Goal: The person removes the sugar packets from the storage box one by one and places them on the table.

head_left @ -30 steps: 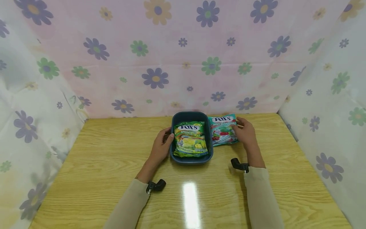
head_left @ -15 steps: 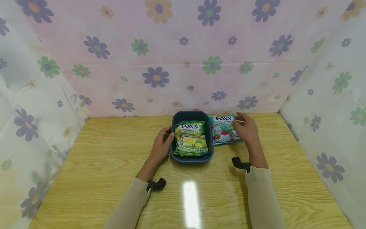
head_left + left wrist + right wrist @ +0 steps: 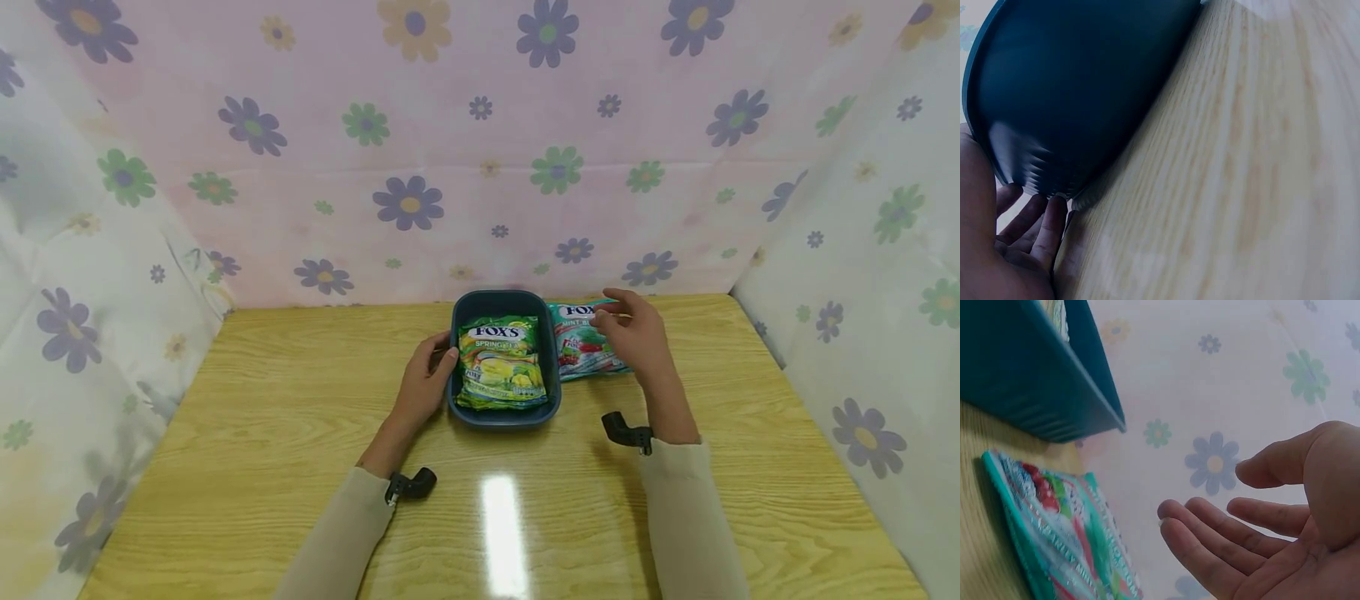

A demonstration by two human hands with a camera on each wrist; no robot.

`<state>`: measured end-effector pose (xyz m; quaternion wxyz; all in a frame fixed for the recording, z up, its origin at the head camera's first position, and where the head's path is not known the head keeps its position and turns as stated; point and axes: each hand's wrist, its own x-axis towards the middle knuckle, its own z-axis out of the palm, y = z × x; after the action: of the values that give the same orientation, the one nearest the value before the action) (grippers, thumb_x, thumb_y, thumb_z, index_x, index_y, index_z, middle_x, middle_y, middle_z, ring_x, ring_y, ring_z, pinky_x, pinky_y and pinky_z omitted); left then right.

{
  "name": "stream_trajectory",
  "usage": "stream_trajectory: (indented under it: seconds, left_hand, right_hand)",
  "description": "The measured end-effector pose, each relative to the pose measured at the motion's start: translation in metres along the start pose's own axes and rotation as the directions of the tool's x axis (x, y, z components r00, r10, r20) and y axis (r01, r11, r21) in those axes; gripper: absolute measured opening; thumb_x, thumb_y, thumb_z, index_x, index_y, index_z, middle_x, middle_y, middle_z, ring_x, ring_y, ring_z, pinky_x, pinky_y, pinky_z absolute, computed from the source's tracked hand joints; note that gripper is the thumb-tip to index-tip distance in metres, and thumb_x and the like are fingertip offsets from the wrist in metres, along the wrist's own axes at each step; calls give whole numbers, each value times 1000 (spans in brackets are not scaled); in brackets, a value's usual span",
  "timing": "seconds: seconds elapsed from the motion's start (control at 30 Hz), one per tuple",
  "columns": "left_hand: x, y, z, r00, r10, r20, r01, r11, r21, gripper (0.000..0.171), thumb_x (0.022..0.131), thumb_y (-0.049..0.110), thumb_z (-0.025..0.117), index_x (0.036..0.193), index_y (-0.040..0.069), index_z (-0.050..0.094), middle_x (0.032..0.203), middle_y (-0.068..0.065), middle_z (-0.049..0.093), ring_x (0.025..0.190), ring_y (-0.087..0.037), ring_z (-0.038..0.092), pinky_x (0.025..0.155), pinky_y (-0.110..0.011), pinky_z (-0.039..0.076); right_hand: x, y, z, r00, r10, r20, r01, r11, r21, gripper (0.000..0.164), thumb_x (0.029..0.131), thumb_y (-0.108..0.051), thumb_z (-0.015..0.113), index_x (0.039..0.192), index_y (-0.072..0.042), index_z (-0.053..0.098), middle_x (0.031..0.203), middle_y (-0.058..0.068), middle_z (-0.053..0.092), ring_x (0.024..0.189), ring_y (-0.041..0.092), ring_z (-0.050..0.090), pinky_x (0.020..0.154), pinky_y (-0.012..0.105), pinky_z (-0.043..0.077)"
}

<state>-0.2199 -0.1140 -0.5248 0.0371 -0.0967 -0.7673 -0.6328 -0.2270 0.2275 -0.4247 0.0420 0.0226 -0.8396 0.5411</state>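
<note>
A dark blue plastic bin [image 3: 504, 418] stands near the back of the table, holding a green and yellow Fox's Spring Tea candy bag [image 3: 498, 367]. My left hand [image 3: 425, 379] grips the bin's left side, thumb at the rim and fingertips against the outer wall, as the left wrist view shows [image 3: 1022, 244]. To the right of the bin lies a teal Fox's Mint Blossom candy bag [image 3: 581, 354], flat on the table. Above its right part hovers my right hand [image 3: 636, 337], fingers loosely bent and holding nothing; the right wrist view shows it apart from the bag [image 3: 1072, 531].
The wooden table [image 3: 300, 417] reaches back to a flower-printed curtain [image 3: 300, 208] close behind the bin. More of this cloth hangs at both sides. A wrist camera [image 3: 626, 432] sits on each forearm.
My right hand has come off the Mint Blossom bag, shifted slightly right, then moved back left above it. The left hand stays at the bin, which keeps its place.
</note>
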Motion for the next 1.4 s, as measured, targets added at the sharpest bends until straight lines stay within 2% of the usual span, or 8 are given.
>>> stream_trajectory:
  seconds: [0.17,0.33,0.47,0.73,0.83,1.07,1.23,1.4]
  left_hand:
    - [-1,1,-1,1000,1,-2,-1,1000,-9,47,113,22,55,155,3,50,149,-20,53,138,-34,57,115,-51,45]
    - [-1,0,-1,1000,-17,-3,17,1000,-8,46,113,23,55,155,5,50,149,-18,54,137,-31,57,115,-49,46]
    - [-1,1,-1,1000,-23,-1,23,1000,-9,46,113,23,55,155,6,50,149,-17,54,137,-30,57,115,-48,46]
    - [-2,8,-1,1000,-18,3,18,1000,-15,47,113,21,55,155,1,49,150,-21,53,137,-36,56,116,-51,45]
    - [-1,4,-1,1000,-14,2,14,1000,2,46,113,23,55,154,3,50,149,-19,54,136,-34,58,115,-50,46]
    - [-2,3,-1,1000,-15,-5,15,1000,4,46,113,23,55,153,2,51,149,-20,54,137,-35,57,115,-53,45]
    - [-1,2,-1,1000,-25,-2,25,999,20,45,113,23,55,154,3,51,148,-18,55,136,-33,58,115,-50,47]
    - [0,2,-1,1000,-30,4,29,999,13,45,113,23,55,154,5,50,148,-17,54,136,-32,58,115,-48,47]
  right_hand:
    - [0,-8,8,999,-40,34,39,999,12,49,110,-12,55,157,-1,47,135,28,64,117,50,66,92,31,61]
    - [0,-12,15,996,-70,53,70,998,0,48,109,-11,56,155,0,49,134,29,64,115,50,67,83,37,64]
    - [-1,-16,20,995,-70,66,70,998,4,47,109,-11,57,155,-1,50,132,26,65,114,48,69,84,45,64]
    - [-4,-26,32,990,-89,106,92,996,-20,47,109,-13,57,155,-3,51,135,23,66,112,41,71,77,33,57]
    - [-8,-30,37,987,-96,130,98,995,-8,48,109,-13,57,155,-4,50,136,24,65,114,41,71,79,36,59]
    - [-14,-37,50,981,-99,169,115,989,-89,50,108,-18,61,156,-8,50,139,22,64,119,38,70,93,53,59]
    - [-16,-41,58,969,-65,238,94,989,-111,55,109,-17,60,160,-6,44,146,24,59,123,39,68,98,54,58]
    - [-18,-46,68,943,-31,331,80,988,-136,62,109,-20,59,164,-4,35,157,28,47,132,42,62,101,54,57]
